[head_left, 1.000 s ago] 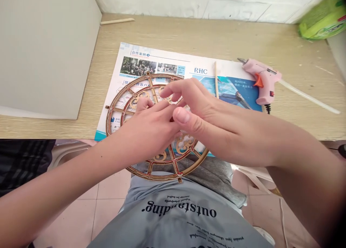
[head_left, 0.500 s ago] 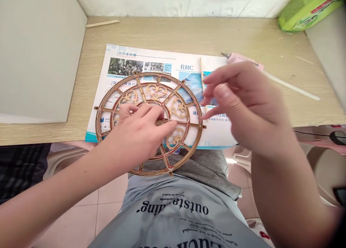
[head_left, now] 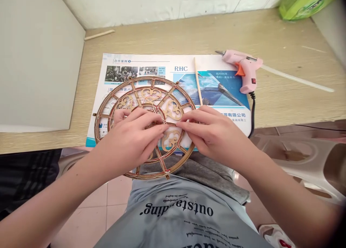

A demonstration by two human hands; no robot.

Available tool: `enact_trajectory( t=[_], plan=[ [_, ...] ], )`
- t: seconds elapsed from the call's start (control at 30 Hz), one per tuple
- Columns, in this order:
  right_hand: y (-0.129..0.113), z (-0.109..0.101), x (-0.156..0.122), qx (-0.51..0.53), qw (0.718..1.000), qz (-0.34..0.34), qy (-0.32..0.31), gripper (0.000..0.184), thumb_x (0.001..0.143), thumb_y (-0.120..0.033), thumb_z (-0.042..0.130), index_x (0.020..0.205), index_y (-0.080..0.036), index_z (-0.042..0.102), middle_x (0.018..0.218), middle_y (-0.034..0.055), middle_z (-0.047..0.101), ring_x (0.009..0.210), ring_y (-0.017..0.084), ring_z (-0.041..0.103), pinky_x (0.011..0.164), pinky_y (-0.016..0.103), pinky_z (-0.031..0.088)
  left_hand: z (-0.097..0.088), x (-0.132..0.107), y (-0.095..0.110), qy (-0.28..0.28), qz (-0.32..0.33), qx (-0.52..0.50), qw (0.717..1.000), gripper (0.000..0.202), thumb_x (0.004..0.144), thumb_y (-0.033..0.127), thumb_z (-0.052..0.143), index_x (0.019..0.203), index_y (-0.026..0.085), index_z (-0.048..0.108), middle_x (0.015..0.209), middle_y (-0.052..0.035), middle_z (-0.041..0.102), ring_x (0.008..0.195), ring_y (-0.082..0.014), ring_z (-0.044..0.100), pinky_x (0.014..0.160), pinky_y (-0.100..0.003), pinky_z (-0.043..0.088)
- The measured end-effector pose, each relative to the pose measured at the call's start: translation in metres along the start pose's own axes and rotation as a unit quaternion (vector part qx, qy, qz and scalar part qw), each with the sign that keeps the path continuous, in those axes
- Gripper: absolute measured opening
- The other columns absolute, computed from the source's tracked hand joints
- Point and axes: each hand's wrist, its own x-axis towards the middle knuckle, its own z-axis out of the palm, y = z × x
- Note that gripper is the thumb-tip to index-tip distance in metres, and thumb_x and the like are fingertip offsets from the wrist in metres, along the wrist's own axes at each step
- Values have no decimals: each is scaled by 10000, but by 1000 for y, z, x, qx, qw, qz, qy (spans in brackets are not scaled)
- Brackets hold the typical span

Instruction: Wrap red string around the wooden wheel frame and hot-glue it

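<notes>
A round laser-cut wooden wheel frame [head_left: 162,81] with scrollwork panels and thin red lines along its spokes lies flat on a printed paper sheet [head_left: 173,61]. My left hand [head_left: 132,140] rests over its lower left part, with the fingers curled towards the hub. My right hand [head_left: 213,136] comes in from the right, and its fingertips pinch a thin wooden strip [head_left: 170,124] near the hub. The two hands nearly meet there. They hide much of the frame's centre.
A pink hot glue gun [head_left: 243,70] with a long glue stick lies to the right of the sheet. A thin wooden stick [head_left: 198,81] lies on the sheet. A grey board [head_left: 38,61] stands at the desk's left, and a green package [head_left: 305,5] sits at the back right.
My right hand has come down from above the sheet's right side onto the strip by the hub. The glue gun is back in view, and the frame has barely moved.
</notes>
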Motion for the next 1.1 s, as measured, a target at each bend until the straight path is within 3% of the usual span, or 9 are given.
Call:
enact_trajectory(
  t=[0.17, 0.5, 0.7, 0.9, 1.1],
  plan=[
    [3, 0, 2, 8, 1000, -1, 15, 247, 1042, -62, 578, 1086, -126, 813, 1115, 116, 800, 911, 253, 682, 803, 443, 607, 5, 14, -7, 21, 3, 7, 1000, 208, 1102, 220, 572, 1198, 261, 751, 1266, -11, 788, 1159, -229, 666, 907, -442, 353],
    [1, 7, 6, -41, 997, 40, -48, 199, 1047, -67, 552, 1085, -119, 740, 1109, 140, 734, 982, 286, 655, 856, 446, 538, 9, 28, -10, 17, 14, -5, 1000, 239, 1126, 319, 551, 1052, 264, 771, 1159, 10, 795, 1044, -212, 662, 842, -443, 283],
    [-3, 19, 2, -92, 993, 71, -34, 161, 1037, -35, 528, 1048, -155, 634, 1112, 138, 678, 960, 284, 565, 811, 449, 462, 11, 33, -1, 1, -15, 0, 1000, 264, 1124, 361, 550, 1025, 239, 762, 1120, -14, 791, 1034, -226, 667, 881, -456, 303],
    [-5, 26, -1, -57, 992, 112, 3, 148, 1096, -99, 470, 1094, -177, 596, 1117, 166, 656, 1000, 303, 556, 842, 451, 449, 16, 35, 3, 9, -34, -6, 999, 245, 1123, 382, 555, 1082, 248, 756, 1058, -24, 782, 1035, -231, 659, 861, -435, 279],
    [-5, 24, -3, -51, 992, 114, 14, 149, 1149, -201, 483, 1087, -172, 616, 1099, 146, 680, 951, 283, 534, 815, 437, 420, 20, 37, 7, 20, -32, 12, 999, 246, 1115, 330, 559, 949, 221, 705, 948, -2, 727, 979, -228, 641, 857, -427, 277]
  ],
)
